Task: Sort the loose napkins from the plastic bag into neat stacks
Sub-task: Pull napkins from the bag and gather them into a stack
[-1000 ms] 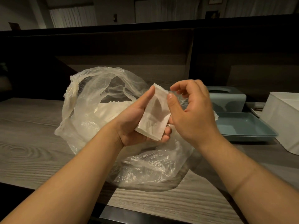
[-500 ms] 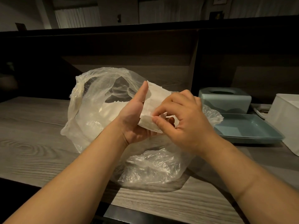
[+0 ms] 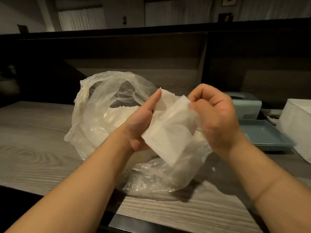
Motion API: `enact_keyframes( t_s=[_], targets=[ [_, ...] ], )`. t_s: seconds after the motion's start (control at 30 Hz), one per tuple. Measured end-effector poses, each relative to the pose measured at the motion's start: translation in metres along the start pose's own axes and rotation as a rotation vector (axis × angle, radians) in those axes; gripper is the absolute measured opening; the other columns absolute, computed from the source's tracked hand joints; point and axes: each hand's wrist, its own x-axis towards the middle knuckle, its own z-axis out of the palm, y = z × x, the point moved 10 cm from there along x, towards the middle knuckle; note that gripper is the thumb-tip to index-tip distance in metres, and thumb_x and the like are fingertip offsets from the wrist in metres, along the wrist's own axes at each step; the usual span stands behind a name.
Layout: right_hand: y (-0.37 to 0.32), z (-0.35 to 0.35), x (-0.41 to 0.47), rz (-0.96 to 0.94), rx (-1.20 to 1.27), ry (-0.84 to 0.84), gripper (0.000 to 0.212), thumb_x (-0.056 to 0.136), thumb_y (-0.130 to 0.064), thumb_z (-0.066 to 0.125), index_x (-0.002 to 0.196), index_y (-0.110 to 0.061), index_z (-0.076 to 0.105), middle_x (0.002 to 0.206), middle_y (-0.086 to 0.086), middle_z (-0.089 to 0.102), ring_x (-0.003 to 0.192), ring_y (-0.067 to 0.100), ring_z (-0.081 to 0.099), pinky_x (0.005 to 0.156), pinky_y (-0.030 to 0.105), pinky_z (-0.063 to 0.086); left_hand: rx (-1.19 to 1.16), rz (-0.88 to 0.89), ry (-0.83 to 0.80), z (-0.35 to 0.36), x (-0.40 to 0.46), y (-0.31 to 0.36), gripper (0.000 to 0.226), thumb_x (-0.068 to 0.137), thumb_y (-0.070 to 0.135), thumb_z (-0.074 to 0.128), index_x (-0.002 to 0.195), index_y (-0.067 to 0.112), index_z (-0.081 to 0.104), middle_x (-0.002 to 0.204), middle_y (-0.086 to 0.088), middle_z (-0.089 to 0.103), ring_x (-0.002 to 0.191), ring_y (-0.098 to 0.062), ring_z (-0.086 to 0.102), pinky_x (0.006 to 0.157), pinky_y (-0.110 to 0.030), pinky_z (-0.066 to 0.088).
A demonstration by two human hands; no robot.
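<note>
A crumpled clear plastic bag [image 3: 101, 118] lies on the wooden table, with more white napkins showing through its open mouth. In front of it my left hand [image 3: 143, 125] holds a small stack of white napkins [image 3: 168, 135] from underneath, thumb straight up along their far edge. My right hand [image 3: 217, 115] pinches the upper right corner of the top napkin between thumb and curled fingers and lifts it away from the stack. The left fingers are hidden under the napkins.
A grey-blue tray [image 3: 267, 137] sits to the right on the table [image 3: 33, 148], with a matching tissue box [image 3: 245, 105] behind it. A white box [image 3: 296, 128] stands at the far right edge. A dark wooden partition rises behind the table.
My right hand has moved up and to the right, peeling the top napkin's corner off the stack. The left hand keeps holding the napkins, now tilted lower toward the right.
</note>
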Motion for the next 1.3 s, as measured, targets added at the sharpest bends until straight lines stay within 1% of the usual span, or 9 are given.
enact_keyframes(
  t_s=[0.07, 0.13, 0.27, 0.47, 0.7, 0.97, 1.03, 1.17, 1.3],
  targets=[
    [0.004, 0.002, 0.001, -0.019, -0.283, 0.003, 0.015, 0.09, -0.014, 0.063, 0.076, -0.018, 0.061, 0.066, -0.004, 0.058, 0.06, 0.011, 0.053, 0.051, 0.027, 0.046, 0.024, -0.016, -0.089, 0.009, -0.003, -0.002, 0.072, 0.095, 0.072, 0.039, 0.114, 0.014, 0.078, 0.115, -0.013, 0.072, 0.1, -0.032, 0.07, 0.105, -0.054, 0.047],
    [0.008, 0.003, 0.001, -0.027, -0.429, 0.008, 0.012, 0.092, -0.019, 0.067, 0.082, -0.022, 0.064, 0.074, -0.009, 0.062, 0.069, 0.011, 0.058, 0.059, 0.028, 0.051, 0.067, -0.03, -0.123, 0.011, -0.004, -0.004, 0.072, 0.097, 0.071, 0.037, 0.122, 0.015, 0.074, 0.115, -0.015, 0.072, 0.095, -0.035, 0.073, 0.093, -0.053, 0.056],
    [0.005, -0.001, 0.002, -0.078, -0.505, 0.054, 0.006, 0.096, -0.027, 0.066, 0.091, -0.026, 0.066, 0.084, -0.013, 0.063, 0.082, 0.01, 0.06, 0.07, 0.029, 0.054, 0.132, -0.059, -0.224, 0.019, -0.006, -0.007, 0.08, 0.098, 0.076, 0.032, 0.139, 0.013, 0.06, 0.112, -0.021, 0.069, 0.093, -0.038, 0.07, 0.088, -0.05, 0.059],
    [0.003, -0.005, 0.003, -0.109, -0.524, 0.108, 0.003, 0.096, -0.027, 0.069, 0.093, -0.028, 0.068, 0.089, -0.015, 0.061, 0.086, 0.01, 0.059, 0.076, 0.037, 0.056, 0.166, -0.075, -0.279, 0.02, -0.004, -0.011, 0.089, 0.094, 0.083, 0.025, 0.147, 0.017, 0.052, 0.111, -0.019, 0.067, 0.088, -0.035, 0.068, 0.082, -0.047, 0.059],
    [0.0, -0.007, 0.003, -0.117, -0.558, 0.139, 0.005, 0.096, -0.028, 0.068, 0.091, -0.029, 0.066, 0.088, -0.016, 0.059, 0.085, 0.005, 0.058, 0.072, 0.013, 0.044, 0.192, -0.078, -0.281, 0.019, -0.004, -0.013, 0.086, 0.093, 0.082, 0.029, 0.137, 0.015, 0.059, 0.109, -0.019, 0.067, 0.087, -0.036, 0.06, 0.079, -0.047, 0.057],
    [0.001, -0.006, 0.002, -0.096, -0.585, 0.149, 0.007, 0.097, -0.026, 0.066, 0.091, -0.03, 0.064, 0.087, -0.019, 0.055, 0.086, 0.001, 0.055, 0.072, 0.011, 0.044, 0.18, -0.083, -0.28, 0.019, -0.005, -0.013, 0.08, 0.093, 0.076, 0.041, 0.135, 0.011, 0.061, 0.107, -0.02, 0.067, 0.087, -0.034, 0.061, 0.079, -0.046, 0.057],
    [0.002, -0.008, 0.002, -0.084, -0.561, 0.162, 0.003, 0.099, -0.028, 0.063, 0.097, -0.03, 0.064, 0.092, -0.019, 0.054, 0.089, 0.001, 0.055, 0.076, 0.014, 0.044, 0.175, -0.077, -0.271, 0.019, -0.005, -0.012, 0.076, 0.095, 0.074, 0.04, 0.134, 0.012, 0.062, 0.104, -0.02, 0.067, 0.085, -0.033, 0.059, 0.077, -0.045, 0.056],
    [0.008, -0.001, 0.002, -0.037, -0.453, 0.069, 0.015, 0.101, -0.036, 0.06, 0.116, -0.038, 0.06, 0.106, -0.023, 0.049, 0.106, 0.002, 0.051, 0.088, 0.021, 0.047, 0.185, -0.085, -0.272, 0.02, -0.005, -0.013, 0.075, 0.092, 0.074, 0.045, 0.127, 0.012, 0.067, 0.099, -0.019, 0.068, 0.084, -0.032, 0.059, 0.075, -0.043, 0.055],
    [0.009, 0.008, 0.002, -0.053, -0.475, 0.001, 0.015, 0.098, -0.033, 0.063, 0.107, -0.044, 0.059, 0.105, -0.026, 0.049, 0.107, 0.002, 0.05, 0.087, 0.018, 0.044, 0.196, -0.101, -0.254, 0.016, -0.006, -0.014, 0.077, 0.086, 0.075, 0.053, 0.124, 0.01, 0.067, 0.095, -0.019, 0.064, 0.083, -0.032, 0.061, 0.078, -0.044, 0.054]
  ],
)
